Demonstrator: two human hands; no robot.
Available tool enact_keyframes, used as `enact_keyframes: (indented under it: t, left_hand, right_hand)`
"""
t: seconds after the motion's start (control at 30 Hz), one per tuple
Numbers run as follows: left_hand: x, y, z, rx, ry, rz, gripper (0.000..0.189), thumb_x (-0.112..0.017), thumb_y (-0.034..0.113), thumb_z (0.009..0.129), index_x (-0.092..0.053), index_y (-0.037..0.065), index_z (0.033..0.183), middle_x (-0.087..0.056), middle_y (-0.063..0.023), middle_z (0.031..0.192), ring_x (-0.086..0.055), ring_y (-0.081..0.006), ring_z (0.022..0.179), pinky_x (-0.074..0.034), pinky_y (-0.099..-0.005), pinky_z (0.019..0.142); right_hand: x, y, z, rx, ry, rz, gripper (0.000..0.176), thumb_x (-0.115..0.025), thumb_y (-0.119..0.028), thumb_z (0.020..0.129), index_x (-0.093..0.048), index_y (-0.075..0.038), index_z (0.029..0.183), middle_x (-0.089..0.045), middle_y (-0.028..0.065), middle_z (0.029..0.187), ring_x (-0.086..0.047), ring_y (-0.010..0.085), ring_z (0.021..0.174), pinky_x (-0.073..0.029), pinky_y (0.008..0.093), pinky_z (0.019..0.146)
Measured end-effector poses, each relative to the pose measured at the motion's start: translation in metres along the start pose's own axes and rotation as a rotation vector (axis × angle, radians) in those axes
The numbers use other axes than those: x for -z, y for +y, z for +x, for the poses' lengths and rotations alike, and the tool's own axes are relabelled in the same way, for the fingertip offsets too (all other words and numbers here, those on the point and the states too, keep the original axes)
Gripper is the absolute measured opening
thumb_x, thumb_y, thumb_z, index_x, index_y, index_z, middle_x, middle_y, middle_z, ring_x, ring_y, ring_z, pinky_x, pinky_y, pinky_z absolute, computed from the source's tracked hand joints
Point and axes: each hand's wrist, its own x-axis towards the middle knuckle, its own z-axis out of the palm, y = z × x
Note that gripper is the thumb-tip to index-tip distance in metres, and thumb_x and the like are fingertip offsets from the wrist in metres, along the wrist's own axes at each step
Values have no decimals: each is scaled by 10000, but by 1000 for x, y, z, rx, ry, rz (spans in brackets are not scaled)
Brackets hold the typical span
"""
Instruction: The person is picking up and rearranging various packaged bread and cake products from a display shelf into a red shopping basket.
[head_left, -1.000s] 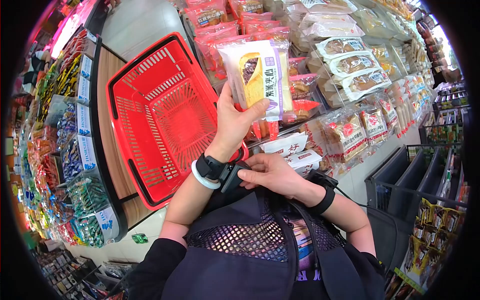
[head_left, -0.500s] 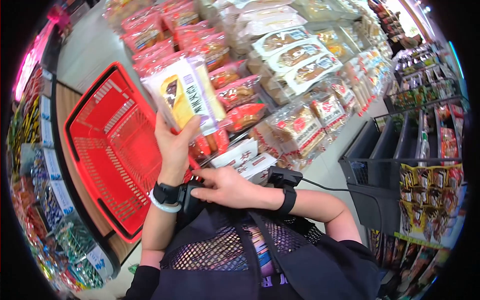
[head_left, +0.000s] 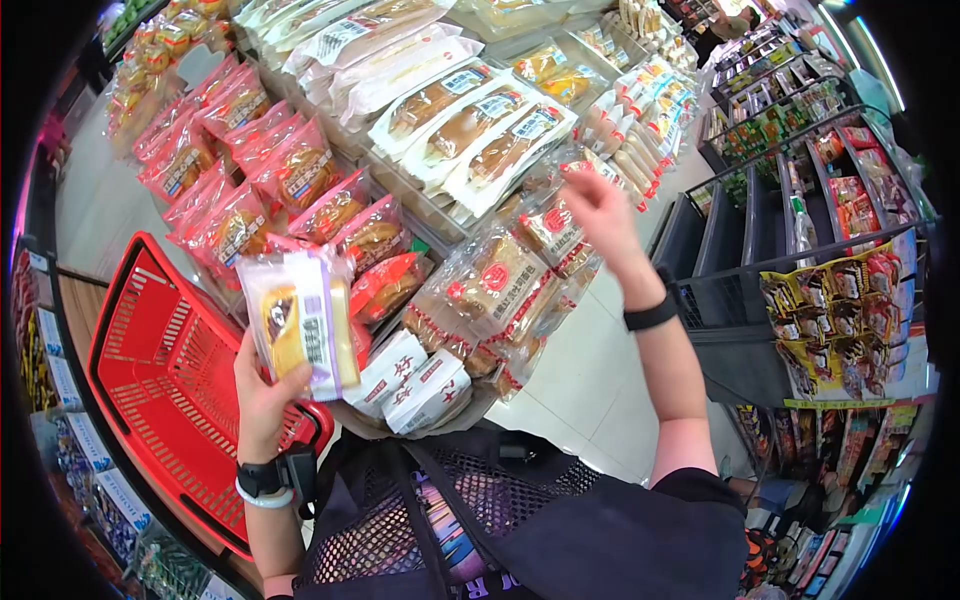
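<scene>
My left hand (head_left: pixel 262 400) grips a packaged bread (head_left: pixel 305 320), its clear and white wrapper showing yellow bread with a dark filling and a purple edge. The pack is upright, thumb across its front. My right hand (head_left: pixel 605 215) hovers over the bagged sliced loaves (head_left: pixel 505 285) with red round labels, fingers loosely stretched and nothing visible in them. Beneath my left forearm is a red shopping basket (head_left: pixel 128 300). Pink-wrapped buns (head_left: pixel 300 165) lie behind the held pack, and white packets (head_left: pixel 425 390) with dark lettering sit to its right.
Long white-wrapped breads (head_left: pixel 500 135) fill trays at the middle of the display. A dark wire rack (head_left: pixel 730 335) with hanging yellow snack packs (head_left: pixel 845 320) stands on the right. Shelves of colourful packets (head_left: pixel 95 490) line the left side. Pale tiled floor (head_left: pixel 580 390) shows between display and rack.
My right hand has moved from beside my left wrist out over the loaves at the right. My left hand, still holding the packaged bread, has shifted left and lower as the view turned.
</scene>
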Motion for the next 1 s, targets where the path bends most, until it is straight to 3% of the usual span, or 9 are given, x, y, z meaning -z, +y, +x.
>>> enact_keyframes:
  t: [0.17, 0.3, 0.47, 0.53, 0.6, 0.7, 0.77, 0.87, 1.0]
  left_hand:
    - [-1, -9, 0, 69, -58, -29, 628, -705, 29, 713, -392, -36, 1254, -556, -110, 1137, -562, -181, 1019, -444, -313, 898]
    - [-10, -8, 6, 112, -1, -71, 600, -690, 45, 738, -394, -40, 1253, -562, -115, 1133, -566, -184, 1014, -446, -314, 893]
    - [1, -5, 2, 128, 36, -109, 604, -701, 93, 733, -409, -45, 1244, -568, -113, 1128, -572, -185, 1007, -445, -307, 890]
    - [29, -2, -4, 101, 78, -166, 636, -704, 128, 720, -405, -41, 1256, -571, -110, 1129, -575, -184, 1006, -445, -300, 889]
    - [62, 7, -14, 12, 216, -150, 563, -647, 114, 772, -411, -26, 1263, -570, -98, 1137, -572, -183, 1018, -453, -310, 885]
    - [135, 8, -19, -54, 392, -66, 468, -600, 90, 817, -436, -11, 1244, -568, -86, 1144, -570, -179, 1019, -462, -315, 872]
    - [173, -2, -15, 2, 476, -128, 419, -596, 70, 820, -460, -13, 1207, -580, -84, 1118, -578, -175, 992, -465, -302, 859]
    - [238, -52, -10, 178, 550, -19, 364, -608, 34, 801, -495, 0, 1145, -600, -86, 1069, -591, -188, 956, -487, -335, 830]
    - [264, -104, 3, 491, 510, 166, 429, -662, 5, 736, -508, 25, 1136, -610, -92, 1029, -607, -214, 922, -534, -364, 758]
  right_hand:
    - [63, 124, 77, -142, 407, -217, 350, -639, -171, 767, -593, 13, 1062, -646, 107, 894, -612, 187, 812, -479, 303, 727]
    - [60, 128, 117, -184, 524, -301, 440, -676, -268, 726, -591, 31, 1038, -650, 165, 917, -631, 259, 841, -484, 356, 752]
    - [57, 131, 145, -242, 447, -485, 349, -695, -320, 698, -644, 24, 681, -639, 173, 651, -637, 297, 630, -481, 397, 612]
    - [67, 136, 152, -305, 318, -675, 419, -670, -403, 699, -690, -8, 839, -668, 160, 765, -647, 257, 695, -485, 376, 680]
    - [76, 169, 155, -93, 266, -523, 457, -678, -394, 713, -672, 28, 888, -664, 114, 774, -628, 189, 690, -472, 342, 646]
    - [88, 150, 133, -201, 185, -382, 475, -639, -410, 791, -647, 32, 967, -665, 115, 865, -612, 170, 791, -470, 309, 697]
    - [134, 268, 161, -78, 232, -403, 485, -612, -432, 813, -644, 30, 961, -666, 121, 883, -616, 178, 823, -467, 318, 736]
    - [134, 264, 133, -48, 320, -641, 448, -588, -416, 834, -642, 0, 993, -664, 129, 906, -624, 212, 820, -460, 314, 745]
    - [128, 250, 104, -111, 303, -519, 391, -569, -366, 860, -637, -12, 1014, -660, 117, 922, -617, 207, 856, -452, 305, 771]
